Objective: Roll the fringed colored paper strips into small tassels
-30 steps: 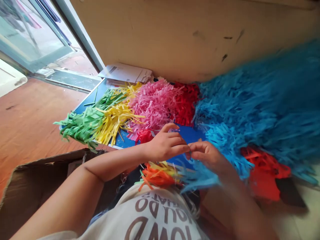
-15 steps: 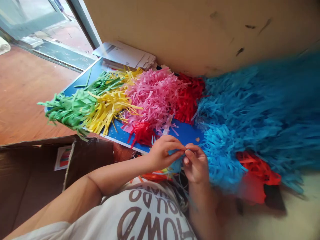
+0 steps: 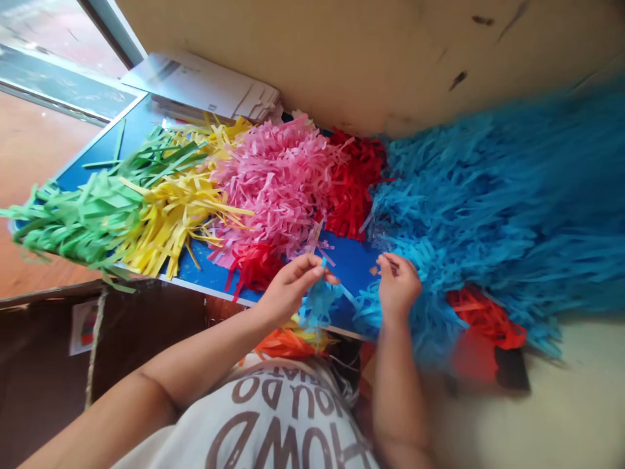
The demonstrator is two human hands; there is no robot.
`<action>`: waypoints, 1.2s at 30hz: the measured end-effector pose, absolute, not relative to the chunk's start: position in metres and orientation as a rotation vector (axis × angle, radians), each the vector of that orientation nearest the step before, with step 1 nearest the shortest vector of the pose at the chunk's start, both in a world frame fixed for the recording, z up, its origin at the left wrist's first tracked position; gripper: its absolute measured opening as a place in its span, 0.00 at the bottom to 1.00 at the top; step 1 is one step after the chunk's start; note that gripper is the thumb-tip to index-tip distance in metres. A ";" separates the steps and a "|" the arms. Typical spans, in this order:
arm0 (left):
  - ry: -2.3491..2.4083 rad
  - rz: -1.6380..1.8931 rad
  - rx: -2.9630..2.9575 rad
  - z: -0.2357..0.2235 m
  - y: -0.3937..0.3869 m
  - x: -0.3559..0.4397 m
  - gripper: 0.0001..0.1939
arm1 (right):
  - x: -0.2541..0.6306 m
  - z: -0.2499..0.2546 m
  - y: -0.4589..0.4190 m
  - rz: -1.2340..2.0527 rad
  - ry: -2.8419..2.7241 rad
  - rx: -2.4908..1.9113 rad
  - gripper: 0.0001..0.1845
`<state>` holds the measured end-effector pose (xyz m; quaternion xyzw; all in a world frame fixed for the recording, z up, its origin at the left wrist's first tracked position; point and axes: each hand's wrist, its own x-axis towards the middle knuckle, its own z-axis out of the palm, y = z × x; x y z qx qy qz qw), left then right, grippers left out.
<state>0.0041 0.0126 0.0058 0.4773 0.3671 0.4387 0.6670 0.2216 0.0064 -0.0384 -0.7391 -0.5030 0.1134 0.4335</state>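
head view: the left hand (image 3: pixel 288 290) pinches a narrow blue paper strip (image 3: pixel 322 262) between thumb and fingers (image 3: pixel 305 273), and a tuft of blue paper fringe (image 3: pixel 318 305) hangs just below, over the blue board (image 3: pixel 349 260). the right hand (image 3: pixel 398 286) is curled, its fingertips (image 3: pixel 390 259) closed together at the edge of the blue fringe layer (image 3: pixel 488 208); whatever they grip is too thin to tell. the two hands are near each other but apart. beside them lie green fringe (image 3: pixel 83 221), yellow fringe (image 3: pixel 170 221), pink fringe (image 3: pixel 273 189) and red fringe (image 3: pixel 351 185), with a stack of papers (image 3: pixel 205 85) against the wall (image 3: pixel 342 52). a hard tug could tear the narrow strip, and a forearm dragged across the board could snag the loose fringes and pull them out of line.
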 end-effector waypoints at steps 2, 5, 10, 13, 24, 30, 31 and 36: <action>0.747 0.880 0.776 0.008 0.015 0.002 0.15 | 0.253 -0.050 0.026 0.103 -1.450 -2.032 0.16; 0.742 0.819 0.678 0.009 0.018 0.001 0.22 | 0.277 -0.061 0.048 0.124 -1.555 -2.127 0.14; 0.801 0.772 1.034 0.006 0.019 -0.009 0.23 | 0.267 -0.046 0.045 0.179 -1.576 -2.219 0.12; 0.822 0.789 1.446 0.010 0.013 -0.020 0.20 | 0.236 -0.014 0.011 0.208 -1.610 -1.976 0.12; 0.798 0.836 1.968 0.009 -0.020 -0.013 0.13 | 0.155 -0.013 -0.092 0.901 -0.933 -1.397 0.14; 0.758 0.655 2.307 0.013 -0.024 -0.014 0.15 | 0.158 -0.010 -0.102 0.789 -1.011 -1.489 0.09; 0.741 0.631 2.345 0.014 -0.023 -0.014 0.16 | 0.158 -0.009 -0.104 0.762 -1.065 -1.490 0.07; 0.674 0.574 2.365 0.019 -0.023 -0.015 0.15 | 0.160 -0.012 -0.110 0.799 -1.138 -1.446 0.04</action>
